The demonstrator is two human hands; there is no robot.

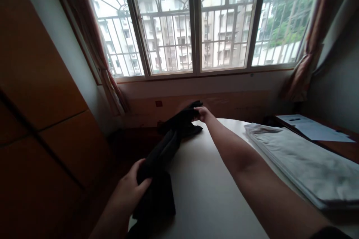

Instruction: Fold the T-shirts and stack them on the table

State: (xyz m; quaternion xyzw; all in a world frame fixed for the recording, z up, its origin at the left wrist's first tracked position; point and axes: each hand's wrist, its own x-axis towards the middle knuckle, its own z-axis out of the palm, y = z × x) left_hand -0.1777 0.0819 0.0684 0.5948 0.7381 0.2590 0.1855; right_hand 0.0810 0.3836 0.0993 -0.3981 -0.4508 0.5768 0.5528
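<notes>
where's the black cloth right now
In the head view, the bunched black cloth is mostly left of centre, held by the nearer left hand and the farther right hand, along the left side of the white table.

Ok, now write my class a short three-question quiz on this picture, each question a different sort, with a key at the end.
1. True or false: the left hand and the right hand both hold the black cloth.

2. Where does the pale flat bundle lie?
A. Under the black cloth
B. Left of the left hand
C. Right of the right arm

3. Fill in: the hand nearer the window is the ____ hand.

Key: 1. True; 2. C; 3. right
</notes>
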